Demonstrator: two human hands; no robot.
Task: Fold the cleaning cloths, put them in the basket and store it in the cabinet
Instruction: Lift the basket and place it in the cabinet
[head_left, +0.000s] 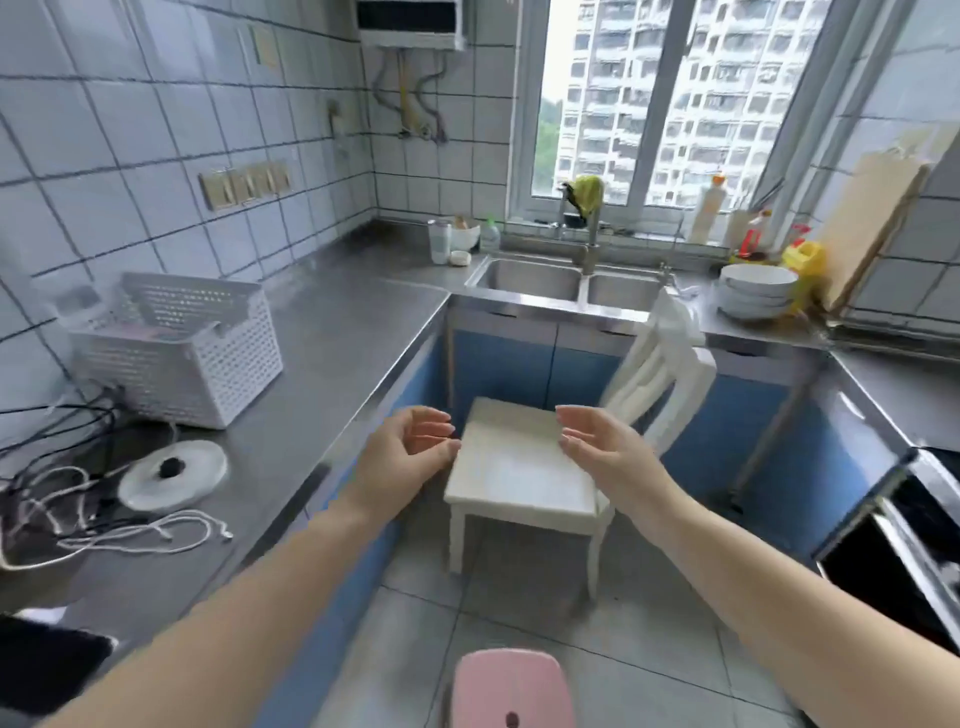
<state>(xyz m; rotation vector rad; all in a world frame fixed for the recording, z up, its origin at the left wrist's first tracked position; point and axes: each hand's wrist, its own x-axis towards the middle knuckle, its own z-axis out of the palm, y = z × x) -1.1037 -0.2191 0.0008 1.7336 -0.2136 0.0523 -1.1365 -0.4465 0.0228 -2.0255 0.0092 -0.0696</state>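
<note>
On the left counter we see the white perforated basket (179, 345), something pink inside, near a glass lid (173, 474). Our left hand (410, 447) and right hand (597, 441) hover open and empty, palms facing, above the white chair (519, 478). No writing is legible.

Mostly hidden behind the white basket's (176, 353) perforated wall: something pinkish inside, cloth or not, impossible to tell. Cut off by the near edge: pink stool (511, 688). Cropped at the right edge: dark oven (904, 551). Far bottles by the sink (566, 283) too blurred to identify.
</note>
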